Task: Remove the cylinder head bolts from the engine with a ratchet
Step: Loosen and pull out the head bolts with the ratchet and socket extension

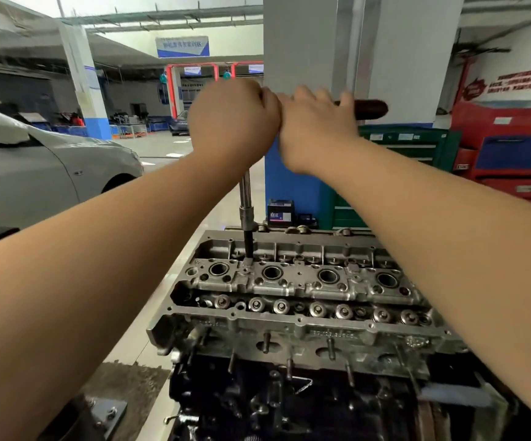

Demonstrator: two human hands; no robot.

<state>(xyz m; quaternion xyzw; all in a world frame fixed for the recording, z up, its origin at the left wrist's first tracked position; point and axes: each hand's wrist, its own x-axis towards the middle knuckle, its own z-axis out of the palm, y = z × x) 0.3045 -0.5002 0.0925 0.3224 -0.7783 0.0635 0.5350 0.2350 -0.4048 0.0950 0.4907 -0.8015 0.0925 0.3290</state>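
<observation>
The grey cylinder head point(292, 316) tops the dark engine block in front of me, valve springs and spark plug wells exposed. A ratchet stands above it on a long chrome extension point(245, 198), whose dark socket enters a bolt hole near the head's far left. My left hand point(234, 122) is curled over the top of the ratchet head. My right hand point(316, 125) grips the ratchet handle, whose dark end point(370, 109) sticks out to the right. Both hands touch each other. The bolt under the socket is hidden.
A white and blue pillar point(337, 58) rises just behind the engine. Green point(400, 148) and red tool cabinets point(512, 148) stand at the right. A silver car point(51, 167) is parked at the left. A small battery box point(280, 213) sits on the floor behind the head.
</observation>
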